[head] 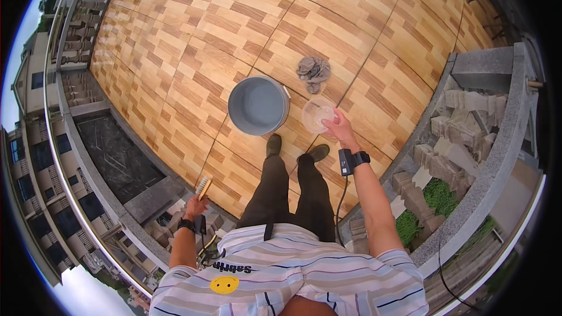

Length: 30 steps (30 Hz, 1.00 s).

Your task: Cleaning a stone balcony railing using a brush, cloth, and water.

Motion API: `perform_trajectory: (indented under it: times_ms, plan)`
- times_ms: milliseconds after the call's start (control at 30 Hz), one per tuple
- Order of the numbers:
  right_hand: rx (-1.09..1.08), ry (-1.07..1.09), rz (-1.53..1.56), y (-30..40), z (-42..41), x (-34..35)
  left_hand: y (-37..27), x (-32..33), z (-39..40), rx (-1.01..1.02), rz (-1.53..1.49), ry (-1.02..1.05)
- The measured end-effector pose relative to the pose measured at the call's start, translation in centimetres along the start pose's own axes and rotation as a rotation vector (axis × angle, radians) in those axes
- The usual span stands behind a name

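Note:
My left hand (196,207) grips a scrub brush (203,188) with pale bristles, out at the left beside the balustrade. Held out to the right, my right hand (339,128) is closed on the rim of a clear plastic bowl (312,116), which hangs above the tiles. A round grey bucket (258,106) stands on the floor in front of my feet, left of the bowl; whether it holds water I cannot tell. Past the bowl, a crumpled grey-brown cloth (314,72) lies on the tiles.
Wood-patterned tiles (228,44) cover the balcony floor. Stone balustrades with a grey coping (505,149) curve along the right side, and a metal handrail (66,158) runs along the left. Dark furniture legs show at the upper right. A cable hangs from my right wrist device.

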State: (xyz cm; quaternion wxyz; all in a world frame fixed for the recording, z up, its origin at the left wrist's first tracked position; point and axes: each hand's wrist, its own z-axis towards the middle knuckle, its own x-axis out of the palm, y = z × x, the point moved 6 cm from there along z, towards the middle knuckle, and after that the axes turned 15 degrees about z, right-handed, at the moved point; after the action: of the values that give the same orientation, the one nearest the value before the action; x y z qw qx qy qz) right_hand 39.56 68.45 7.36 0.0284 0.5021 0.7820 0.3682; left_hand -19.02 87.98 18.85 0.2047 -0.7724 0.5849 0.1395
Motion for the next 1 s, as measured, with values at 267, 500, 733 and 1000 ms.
perform_trajectory:
  times_ms: [267,500,733,1000]
  plan:
    - [-0.297,0.124,-0.951,-12.1,16.2,17.8,21.6,5.5,-6.5,-0.405,-0.337,0.232]
    - [-0.303,-0.009,-1.402,-19.3,26.2,22.2,34.5,6.4,-8.9,-0.555,-0.659,0.338]
    - [0.127,-0.222,-0.628,-27.3,27.0,17.3,32.4,0.2,-0.8,-0.585,-0.408,0.305]
    - [0.234,0.090,0.401,-22.5,13.5,17.2,20.6,-4.9,10.5,-0.300,-0.207,0.338]
